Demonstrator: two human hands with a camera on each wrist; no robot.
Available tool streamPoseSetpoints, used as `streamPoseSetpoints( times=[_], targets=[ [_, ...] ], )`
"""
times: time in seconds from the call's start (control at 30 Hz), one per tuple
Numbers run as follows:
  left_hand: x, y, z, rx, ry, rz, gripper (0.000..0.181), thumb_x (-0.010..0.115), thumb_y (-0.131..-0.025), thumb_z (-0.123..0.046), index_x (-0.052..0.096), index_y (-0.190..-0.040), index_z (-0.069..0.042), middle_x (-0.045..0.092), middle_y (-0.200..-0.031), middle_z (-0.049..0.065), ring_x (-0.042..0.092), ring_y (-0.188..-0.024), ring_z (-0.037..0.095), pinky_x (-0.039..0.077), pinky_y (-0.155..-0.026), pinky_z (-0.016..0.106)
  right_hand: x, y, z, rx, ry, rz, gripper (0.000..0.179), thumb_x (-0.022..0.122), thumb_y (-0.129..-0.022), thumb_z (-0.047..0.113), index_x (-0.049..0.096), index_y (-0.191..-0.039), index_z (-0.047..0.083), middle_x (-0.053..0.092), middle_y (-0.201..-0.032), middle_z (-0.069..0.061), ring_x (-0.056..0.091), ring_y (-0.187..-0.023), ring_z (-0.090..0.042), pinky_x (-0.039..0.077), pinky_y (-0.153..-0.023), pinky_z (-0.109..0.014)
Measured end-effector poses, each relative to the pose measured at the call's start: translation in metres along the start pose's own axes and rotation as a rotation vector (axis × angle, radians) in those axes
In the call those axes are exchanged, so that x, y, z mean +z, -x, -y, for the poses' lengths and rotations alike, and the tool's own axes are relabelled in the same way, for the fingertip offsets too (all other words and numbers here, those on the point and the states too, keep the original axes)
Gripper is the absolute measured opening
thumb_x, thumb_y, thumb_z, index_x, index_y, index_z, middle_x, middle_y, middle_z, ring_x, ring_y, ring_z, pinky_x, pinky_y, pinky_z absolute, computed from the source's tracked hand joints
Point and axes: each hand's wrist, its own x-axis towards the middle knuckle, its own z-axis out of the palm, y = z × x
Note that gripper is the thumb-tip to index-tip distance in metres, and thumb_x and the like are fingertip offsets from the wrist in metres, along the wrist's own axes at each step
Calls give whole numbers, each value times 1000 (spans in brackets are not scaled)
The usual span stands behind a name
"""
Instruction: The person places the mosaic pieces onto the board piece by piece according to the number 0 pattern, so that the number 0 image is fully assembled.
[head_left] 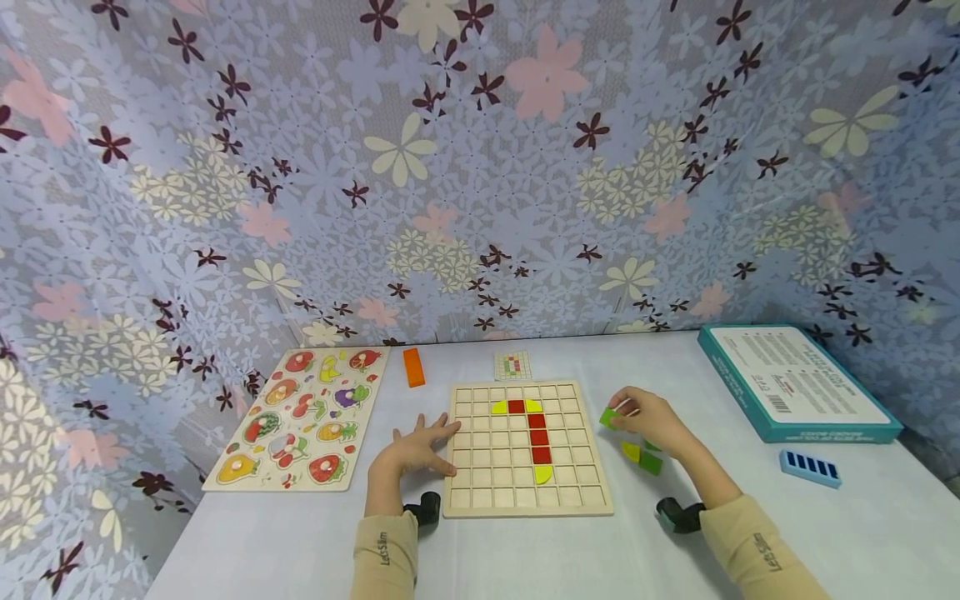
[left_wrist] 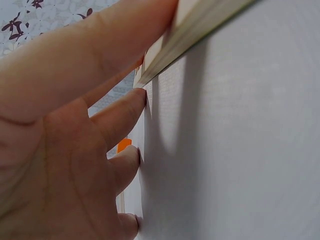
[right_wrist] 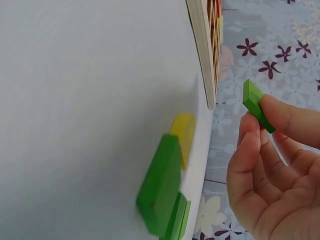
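A wooden grid board (head_left: 480, 498) lies on the table, with several red square tiles (head_left: 540, 455) and yellow rounded tiles (head_left: 543, 475) set in its cells. My left hand (head_left: 411, 450) rests at the board's left edge with spread fingers, the thumb and a fingertip touching it. Right of the board, my right hand (head_left: 651, 418) pinches a green square tile (right_wrist: 254, 99) between thumb and fingers, held above the table. Below that hand lie a yellow tile (right_wrist: 185, 135) and several green tiles (right_wrist: 162, 185), partly hidden by one another. Behind the board is a small pattern card (head_left: 513, 366).
A fruit puzzle board (head_left: 300, 417) lies at the left, an orange block (head_left: 413, 367) behind it to the right. At the far right are a teal box (head_left: 798, 383) and a blue slotted piece (head_left: 810, 468). A floral cloth (head_left: 480, 167) hangs along the table's back edge.
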Motion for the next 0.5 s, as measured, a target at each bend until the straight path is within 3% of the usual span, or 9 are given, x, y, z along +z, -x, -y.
streamPoseSetpoints(
  times=[0.23,0.5],
  targets=[
    [0,0,0,16,-11,7,79,79,-68,-19,44,-139,-16,25,-151,8,0,-140,39,-14,-102,67,8,-2,2,-24,-35,27,28,66,-82,9,59,-107,0,60,-92,-11,56,-81,-20,51,-65,-31],
    [0,0,1,9,-6,9,79,79,-69,-19,44,-139,-16,24,-151,7,-1,-140,39,-15,-102,66,19,0,12,-55,-5,13,23,67,-80,8,62,-102,2,60,-90,-7,55,-83,-20,49,-66,-31]
  ],
)
